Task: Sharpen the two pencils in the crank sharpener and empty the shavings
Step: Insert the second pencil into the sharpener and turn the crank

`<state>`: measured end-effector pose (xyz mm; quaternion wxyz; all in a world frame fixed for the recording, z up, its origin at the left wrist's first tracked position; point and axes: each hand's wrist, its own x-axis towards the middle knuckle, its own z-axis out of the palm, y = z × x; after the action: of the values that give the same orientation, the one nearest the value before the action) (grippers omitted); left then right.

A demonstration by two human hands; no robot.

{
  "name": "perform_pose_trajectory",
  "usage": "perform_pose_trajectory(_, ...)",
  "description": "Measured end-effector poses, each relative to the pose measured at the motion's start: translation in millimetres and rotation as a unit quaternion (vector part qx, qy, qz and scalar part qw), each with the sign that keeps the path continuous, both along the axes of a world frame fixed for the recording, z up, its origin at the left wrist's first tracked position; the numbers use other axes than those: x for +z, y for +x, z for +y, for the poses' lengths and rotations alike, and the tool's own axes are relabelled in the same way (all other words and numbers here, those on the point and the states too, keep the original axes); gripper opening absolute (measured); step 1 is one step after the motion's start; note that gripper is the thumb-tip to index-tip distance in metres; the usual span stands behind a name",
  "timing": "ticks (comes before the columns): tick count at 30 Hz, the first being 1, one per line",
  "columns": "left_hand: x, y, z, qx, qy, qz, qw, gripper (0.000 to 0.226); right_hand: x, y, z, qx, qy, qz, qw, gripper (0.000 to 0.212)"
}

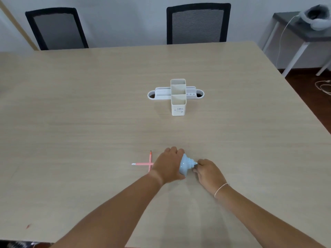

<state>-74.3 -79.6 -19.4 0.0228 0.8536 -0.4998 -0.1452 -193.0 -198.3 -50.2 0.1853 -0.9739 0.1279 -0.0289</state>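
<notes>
A light blue crank sharpener stands on the wooden table near the front middle. My left hand wraps over its left side and grips it. My right hand is at the sharpener's right end, fingers pinched on the small crank handle. One pink pencil with an eraser end lies horizontally, running under my left hand toward the sharpener. A second pink pencil lies across it, its dark tip pointing away from me. Whether the first pencil's tip is in the sharpener is hidden.
A white desk organiser with two tall empty compartments stands mid-table, well beyond my hands. Two black mesh chairs stand at the far edge. A grey side table with white headphones and a cable is at the right.
</notes>
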Motion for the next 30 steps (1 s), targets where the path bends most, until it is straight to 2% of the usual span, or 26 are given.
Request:
perform_pose_trajectory(6,1,0,-1,-0.011,0.003,-0.004,1.0,0.067,15,-37,19,-0.037,0.029,-0.142,0.989,0.011)
perform_pose_trajectory(9,2,0,-2,-0.016,0.001,0.0,1.0,0.064,38,-12,5,-0.059,0.06,-0.183,0.98,0.027)
perform_pose_trajectory(11,3,-1,-2,-0.018,0.005,-0.003,1.0,0.063,41,11,-8,-0.081,0.07,-0.15,0.983,0.018)
perform_pose_trajectory(14,2,-1,-1,-0.013,0.005,0.002,1.0,0.062,22,31,-20,-0.1,0.078,-0.007,0.992,0.015)
perform_pose_trajectory(17,2,-1,-1,-0.012,0.007,0.005,1.0,0.064,3,12,-6,-0.06,0.054,0.081,0.993,0.015)
perform_pose_trajectory(21,0,0,-1,-0.016,0.007,0.006,1.0,0.064,3,-37,19,-0.037,0.077,-0.064,0.994,0.008)
perform_pose_trajectory(25,2,1,-1,-0.015,0.002,0.008,1.0,0.06,35,-14,5,-0.05,0.079,-0.151,0.984,0.015)
perform_pose_trajectory(27,2,1,-2,-0.011,0.005,0.008,1.0,0.059,38,13,-9,-0.078,0.072,-0.139,0.985,0.013)
perform_pose_trajectory(30,4,-1,-1,-0.009,0.011,0.007,1.0,0.058,21,35,-18,-0.108,0.095,-0.04,0.989,0.015)
